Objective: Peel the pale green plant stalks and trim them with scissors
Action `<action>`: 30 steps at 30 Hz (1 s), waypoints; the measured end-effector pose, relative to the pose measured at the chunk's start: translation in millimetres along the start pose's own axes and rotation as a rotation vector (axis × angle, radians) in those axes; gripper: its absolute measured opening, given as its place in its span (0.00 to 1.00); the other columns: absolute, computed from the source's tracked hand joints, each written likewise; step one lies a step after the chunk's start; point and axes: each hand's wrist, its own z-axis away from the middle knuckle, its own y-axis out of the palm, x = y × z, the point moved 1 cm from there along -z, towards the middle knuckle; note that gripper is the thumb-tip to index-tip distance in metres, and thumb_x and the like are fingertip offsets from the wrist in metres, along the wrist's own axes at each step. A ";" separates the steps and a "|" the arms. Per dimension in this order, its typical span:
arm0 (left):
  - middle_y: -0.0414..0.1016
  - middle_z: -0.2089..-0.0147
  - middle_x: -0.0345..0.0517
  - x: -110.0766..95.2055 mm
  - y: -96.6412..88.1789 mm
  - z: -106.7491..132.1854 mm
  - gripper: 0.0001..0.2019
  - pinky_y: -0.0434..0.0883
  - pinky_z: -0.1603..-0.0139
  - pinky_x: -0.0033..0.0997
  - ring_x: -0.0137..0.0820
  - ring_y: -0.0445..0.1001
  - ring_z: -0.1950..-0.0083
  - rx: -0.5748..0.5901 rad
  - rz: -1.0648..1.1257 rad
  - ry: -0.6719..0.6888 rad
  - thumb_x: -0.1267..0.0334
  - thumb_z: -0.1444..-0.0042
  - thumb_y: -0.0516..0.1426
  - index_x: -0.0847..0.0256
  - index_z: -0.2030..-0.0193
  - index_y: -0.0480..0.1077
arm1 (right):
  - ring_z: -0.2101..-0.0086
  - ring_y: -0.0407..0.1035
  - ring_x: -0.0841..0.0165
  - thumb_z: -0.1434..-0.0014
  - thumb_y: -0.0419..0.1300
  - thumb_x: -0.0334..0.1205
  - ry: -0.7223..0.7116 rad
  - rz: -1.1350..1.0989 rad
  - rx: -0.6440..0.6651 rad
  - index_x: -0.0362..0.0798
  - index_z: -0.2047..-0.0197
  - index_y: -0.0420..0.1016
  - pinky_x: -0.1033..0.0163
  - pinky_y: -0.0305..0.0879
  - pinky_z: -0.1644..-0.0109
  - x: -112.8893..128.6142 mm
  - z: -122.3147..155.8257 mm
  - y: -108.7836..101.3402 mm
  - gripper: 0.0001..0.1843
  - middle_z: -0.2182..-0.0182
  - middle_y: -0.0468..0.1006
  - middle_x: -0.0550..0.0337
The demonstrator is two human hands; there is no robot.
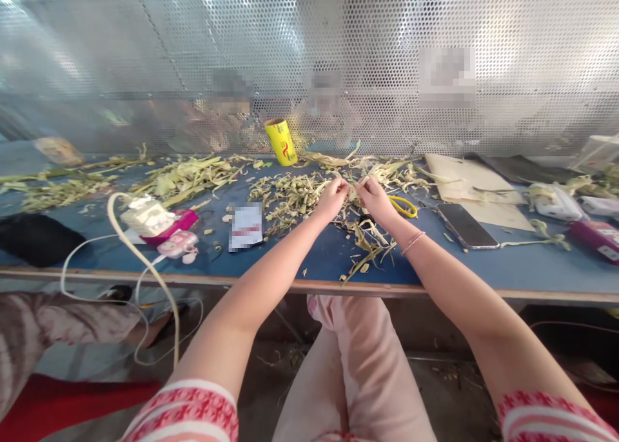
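Observation:
My left hand (333, 197) and my right hand (373, 198) meet over the blue table (522, 268), fingers pinched on a small pale green plant strip (353, 185) held between them. Both hands hover above a heap of pale green stalk pieces and husks (294, 194). Yellow-handled scissors (403, 205) lie just right of my right hand. A pink band circles my right wrist.
A yellow roll (281, 142) stands at the back by the perforated metal screen (338, 55). A phone (467, 225) and cardboard (471, 178) lie to the right. Pink devices with white cables (167, 229) and a black cloth (36, 237) lie left. People sit behind the screen.

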 end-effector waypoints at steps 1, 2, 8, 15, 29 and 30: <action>0.64 0.73 0.38 -1.2 -1.0 -0.1 0.09 0.61 0.61 0.28 0.29 0.64 0.67 -0.039 -0.069 0.031 0.72 0.44 0.53 0.60 0.75 0.60 | 0.75 0.52 0.73 0.43 0.57 0.48 -0.028 0.033 -0.001 0.51 0.70 0.58 0.66 0.51 0.72 -0.7 0.1 0.3 0.13 0.77 0.57 0.67; 0.64 0.72 0.39 -2.5 -1.8 0.0 0.10 0.60 0.60 0.29 0.30 0.64 0.66 -0.076 -0.125 0.060 0.73 0.45 0.53 0.60 0.75 0.60 | 0.74 0.53 0.73 0.42 0.56 0.48 -0.055 0.061 -0.005 0.51 0.69 0.59 0.66 0.52 0.72 -0.8 0.4 0.5 0.12 0.77 0.57 0.67; 0.61 0.77 0.37 -9.8 -2.3 6.8 0.10 0.57 0.65 0.28 0.30 0.60 0.72 -0.118 -0.100 0.045 0.72 0.44 0.52 0.57 0.74 0.58 | 0.72 0.55 0.71 0.40 0.53 0.47 -0.160 0.117 -0.039 0.51 0.68 0.59 0.65 0.54 0.69 4.8 4.6 2.5 0.10 0.75 0.60 0.65; 0.63 0.78 0.35 -9.4 2.5 11.0 0.07 0.61 0.68 0.26 0.27 0.65 0.75 -0.057 0.038 -0.005 0.67 0.41 0.51 0.57 0.71 0.58 | 0.72 0.57 0.71 0.40 0.53 0.49 -0.152 0.090 -0.053 0.51 0.67 0.59 0.64 0.54 0.68 9.7 9.0 6.6 0.11 0.74 0.62 0.65; 0.59 0.75 0.34 -3.2 7.6 7.9 0.09 0.61 0.68 0.24 0.24 0.61 0.73 -0.162 0.159 -0.076 0.65 0.39 0.52 0.59 0.71 0.57 | 0.72 0.59 0.71 0.41 0.54 0.52 -0.105 -0.002 -0.040 0.52 0.67 0.58 0.65 0.55 0.69 10.7 9.8 11.6 0.14 0.75 0.63 0.65; 0.58 0.76 0.34 -2.5 8.2 7.7 0.10 0.61 0.68 0.24 0.24 0.61 0.74 -0.150 0.181 -0.082 0.64 0.39 0.52 0.59 0.71 0.57 | 0.73 0.58 0.72 0.41 0.54 0.53 -0.100 -0.027 -0.029 0.52 0.67 0.58 0.65 0.54 0.70 9.9 9.4 12.2 0.14 0.76 0.62 0.65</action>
